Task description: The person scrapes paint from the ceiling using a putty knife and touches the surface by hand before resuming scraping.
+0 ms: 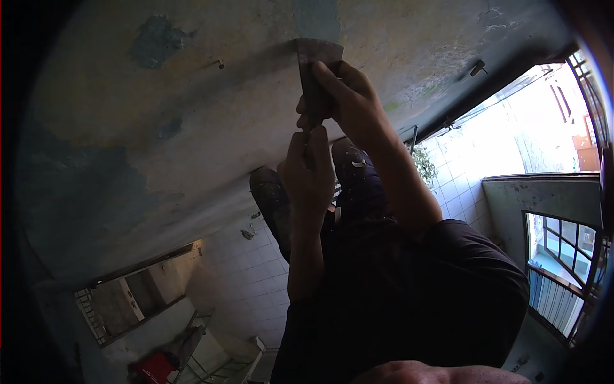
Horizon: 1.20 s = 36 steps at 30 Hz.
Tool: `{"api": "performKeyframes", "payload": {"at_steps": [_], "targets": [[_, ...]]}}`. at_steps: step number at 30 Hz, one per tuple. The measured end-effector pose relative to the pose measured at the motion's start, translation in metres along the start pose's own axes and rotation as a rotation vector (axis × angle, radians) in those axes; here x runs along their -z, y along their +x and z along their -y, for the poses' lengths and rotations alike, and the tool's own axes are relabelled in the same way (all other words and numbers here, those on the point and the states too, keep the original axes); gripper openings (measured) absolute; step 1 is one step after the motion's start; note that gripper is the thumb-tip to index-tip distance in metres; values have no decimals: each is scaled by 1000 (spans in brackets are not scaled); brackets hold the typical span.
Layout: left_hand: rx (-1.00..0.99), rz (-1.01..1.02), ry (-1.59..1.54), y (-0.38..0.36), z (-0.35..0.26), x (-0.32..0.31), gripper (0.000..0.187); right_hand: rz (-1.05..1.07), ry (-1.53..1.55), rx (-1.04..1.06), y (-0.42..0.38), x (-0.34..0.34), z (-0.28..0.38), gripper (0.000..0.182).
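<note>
A wide-bladed scraper [318,50] is held against the worn wall [243,96], its broad edge at the wall's surface. My right hand [348,96] is closed around the blade's side and lower part, thumb lying along its face. Below it, my left hand [308,163] is closed at the narrow handle end, most of which its fingers hide. Bluish patches [158,41] show on the wall, and a pale blue strip [318,19] lies just beyond the blade edge.
A small peg [220,64] sticks out of the wall. My dark-trousered legs [358,173] stand close to the wall on a tiled floor [236,281]. Metal-framed furniture [224,368] with a red item [153,369] is at lower left. At right are a bright opening and a barred window [563,249].
</note>
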<state>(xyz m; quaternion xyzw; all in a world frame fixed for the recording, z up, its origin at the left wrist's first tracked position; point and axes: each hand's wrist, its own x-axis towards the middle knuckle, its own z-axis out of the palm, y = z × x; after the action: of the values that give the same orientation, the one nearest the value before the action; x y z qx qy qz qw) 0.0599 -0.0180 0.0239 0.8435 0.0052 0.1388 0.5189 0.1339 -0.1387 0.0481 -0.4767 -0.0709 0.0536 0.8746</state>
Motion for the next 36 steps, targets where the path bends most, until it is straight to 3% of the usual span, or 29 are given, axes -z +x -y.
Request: {"api": "performKeyframes", "payload": {"at_steps": [4,9,23,26,36], "targets": [[-118,-81,-101,-4,-6,-13,28,27,-36,14,-1,3,5,33],[-63,-60,-94,-5,-5,-16,28,27,-51,20,1,5,5,31],[-199,-162,-10,-8,14,-18,23,-197,138,117,-2,-13,-25,28],[-98,-118,-16,-11,5,-15,23,-213,161,161,1,-17,-27,28],[-144,-183,65,-7,-1,-7,19,-220,168,165,2,-30,-24,29]]}}
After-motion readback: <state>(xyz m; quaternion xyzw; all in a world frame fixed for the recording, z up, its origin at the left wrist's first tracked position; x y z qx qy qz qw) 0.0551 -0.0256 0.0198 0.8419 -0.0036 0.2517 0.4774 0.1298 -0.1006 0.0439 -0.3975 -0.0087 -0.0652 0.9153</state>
